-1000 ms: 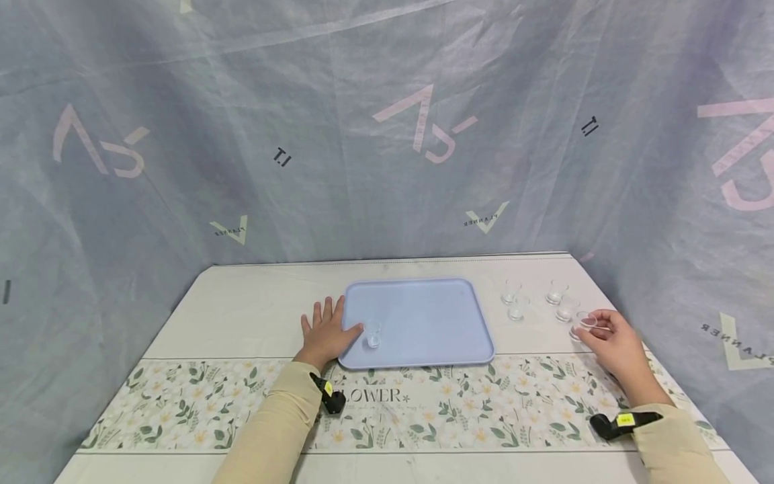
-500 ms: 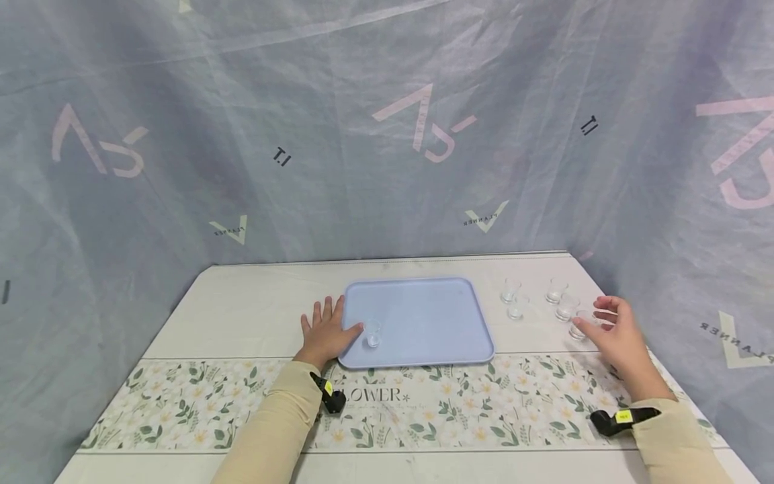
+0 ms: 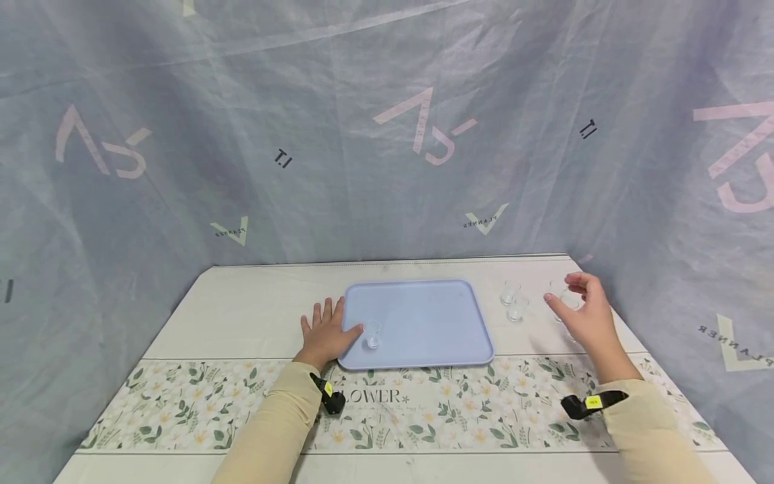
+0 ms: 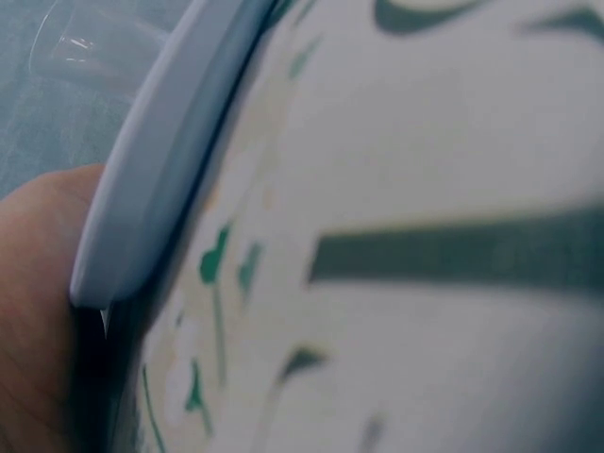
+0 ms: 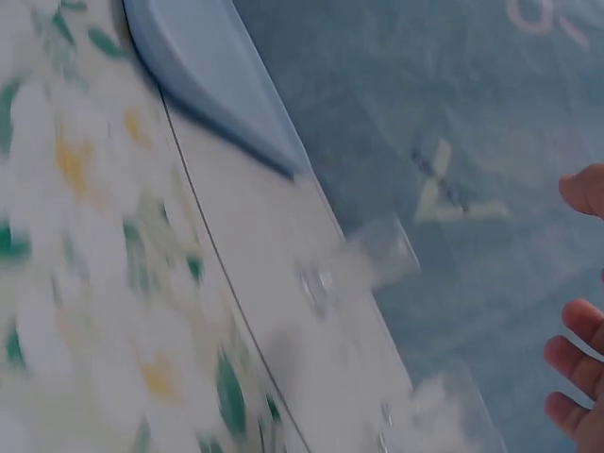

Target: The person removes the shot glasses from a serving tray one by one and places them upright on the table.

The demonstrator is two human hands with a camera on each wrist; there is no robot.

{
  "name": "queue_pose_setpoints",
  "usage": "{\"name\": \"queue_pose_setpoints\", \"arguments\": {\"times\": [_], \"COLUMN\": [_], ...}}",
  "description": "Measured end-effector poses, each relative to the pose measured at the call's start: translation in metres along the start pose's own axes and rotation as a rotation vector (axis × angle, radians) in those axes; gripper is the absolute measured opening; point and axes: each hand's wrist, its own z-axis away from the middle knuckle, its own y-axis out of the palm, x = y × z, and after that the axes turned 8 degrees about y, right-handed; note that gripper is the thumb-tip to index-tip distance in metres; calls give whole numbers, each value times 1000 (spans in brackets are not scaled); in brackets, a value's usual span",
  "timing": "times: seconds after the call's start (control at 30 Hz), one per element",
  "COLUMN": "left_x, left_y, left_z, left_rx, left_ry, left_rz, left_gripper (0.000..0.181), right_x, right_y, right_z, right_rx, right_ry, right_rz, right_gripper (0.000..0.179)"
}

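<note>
My left hand [image 3: 325, 339] rests with spread fingers over the left edge of a blue tray [image 3: 423, 323]. Inside the tray, close to my thumb, one small clear glass [image 3: 373, 336] stands upright; the left wrist view also catches this glass [image 4: 99, 47] past the tray rim. My right hand [image 3: 586, 319] hovers over the glasses at the right, thumb and fingers apart and holding nothing. Two clear glasses [image 3: 517, 309] stand left of it. Behind its fingers other glasses [image 3: 557, 289] are partly hidden. The right wrist view has blurred glasses [image 5: 363, 264] beside my separated fingers [image 5: 578, 363].
A white table cover [image 3: 254, 309] lies under everything, with a flowered band [image 3: 459, 403] in front of the tray. Grey-blue printed cloth [image 3: 338, 188] hangs at the back and both sides, close to the right-hand glasses.
My right hand has come off the nearest right-hand glass and moved left and farther back, above the other glasses. The left hand and the tray have stayed put.
</note>
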Motion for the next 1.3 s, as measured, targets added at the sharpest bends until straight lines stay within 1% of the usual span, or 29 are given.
{"name": "queue_pose_setpoints", "arguments": {"times": [0.2, 0.4, 0.57, 0.8, 0.97, 1.13, 1.3], "left_x": [-9, -8, -6, -5, -4, 1, 5], "left_y": [-7, -7, -6, -5, -5, 1, 5], "left_z": [5, 6, 6, 4, 3, -1, -5], "left_rx": [-14, -18, -11, -7, -14, -15, -9], "left_ry": [2, 5, -1, -3, 0, 2, -1], "left_rz": [-23, -16, -12, -9, 0, 8, 10], "left_gripper": [90, 90, 91, 92, 92, 91, 92], "right_x": [18, 32, 41, 52, 60, 65, 68], "right_y": [20, 41, 62, 93, 110, 126, 141], "right_z": [-2, -8, -8, -4, 2, 7, 14], "right_rx": [29, 52, 100, 166, 232, 295, 345], "right_ry": [-28, -68, -92, -127, -116, -110, -125], "right_rz": [-25, -55, -79, -114, -151, -212, -226], "right_gripper": [59, 58, 57, 56, 56, 55, 54]}}
